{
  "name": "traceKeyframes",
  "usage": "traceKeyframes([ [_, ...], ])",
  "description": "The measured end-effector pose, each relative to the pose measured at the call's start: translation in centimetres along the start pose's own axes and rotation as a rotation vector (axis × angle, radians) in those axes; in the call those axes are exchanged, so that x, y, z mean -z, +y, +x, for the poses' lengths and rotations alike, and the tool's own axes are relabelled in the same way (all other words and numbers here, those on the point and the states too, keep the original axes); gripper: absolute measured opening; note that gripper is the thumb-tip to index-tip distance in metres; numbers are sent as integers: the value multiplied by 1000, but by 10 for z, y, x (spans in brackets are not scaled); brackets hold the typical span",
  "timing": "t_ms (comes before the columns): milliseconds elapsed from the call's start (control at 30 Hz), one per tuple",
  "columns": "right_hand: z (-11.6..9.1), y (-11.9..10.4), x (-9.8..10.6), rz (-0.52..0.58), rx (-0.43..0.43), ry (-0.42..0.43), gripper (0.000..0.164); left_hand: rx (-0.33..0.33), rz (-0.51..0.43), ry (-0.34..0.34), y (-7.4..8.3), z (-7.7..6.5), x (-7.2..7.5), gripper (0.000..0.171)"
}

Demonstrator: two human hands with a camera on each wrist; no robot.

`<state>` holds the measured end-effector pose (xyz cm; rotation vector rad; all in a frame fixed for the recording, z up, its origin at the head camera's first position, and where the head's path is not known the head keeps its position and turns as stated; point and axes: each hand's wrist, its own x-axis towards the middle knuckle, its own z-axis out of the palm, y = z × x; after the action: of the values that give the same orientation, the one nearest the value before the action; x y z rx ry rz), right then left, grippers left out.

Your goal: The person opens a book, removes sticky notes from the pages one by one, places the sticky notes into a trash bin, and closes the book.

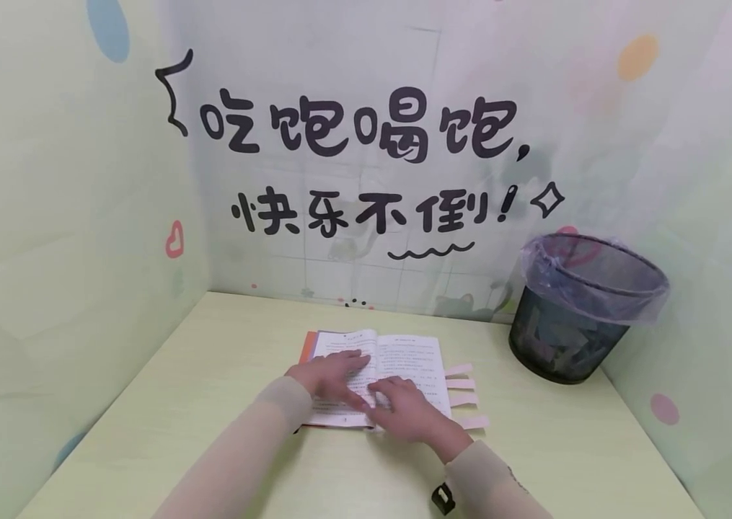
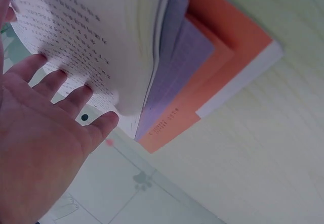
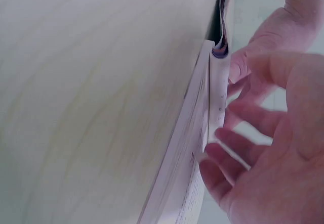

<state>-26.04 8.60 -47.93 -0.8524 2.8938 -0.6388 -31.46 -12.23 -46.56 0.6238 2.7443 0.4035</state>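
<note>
An open book [image 1: 409, 357] with printed pages lies on the table, its orange cover [image 2: 223, 52] and a purple sheet [image 2: 177, 67] showing past the left page edges. My left hand [image 1: 334, 375] rests on the left page near the gutter, fingers extended, as the left wrist view also shows. On the right page near the gutter lies my right hand [image 1: 407, 409], its fingers slightly bent and touching the paper. The two thumbs come close together at the lower middle of the book. Several pink paper tabs [image 1: 463, 384] stick out from the right edge.
A black mesh bin [image 1: 563, 339] with a clear plastic liner stands at the back right of the table [image 1: 164, 418]. Printed wall sheets with large black characters enclose the back and sides. A small black object [image 1: 443, 497] is by the right sleeve.
</note>
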Motion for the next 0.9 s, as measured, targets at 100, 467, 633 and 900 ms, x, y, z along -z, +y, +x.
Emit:
traceKeyframes([
  [100,-3,8,4,-44,-128,98,48,23,3,-3,1,2,-1,105],
  [467,-26,39,19,-269,-605,151,74,62,-56,-25,1,3,-2,106],
  [633,-27,42,15,-283,-605,144,76,58,-66,-22,0,2,-3,106],
  [900,-27,35,12,-317,-573,167,69,61,-66,-18,-1,2,-4,106],
])
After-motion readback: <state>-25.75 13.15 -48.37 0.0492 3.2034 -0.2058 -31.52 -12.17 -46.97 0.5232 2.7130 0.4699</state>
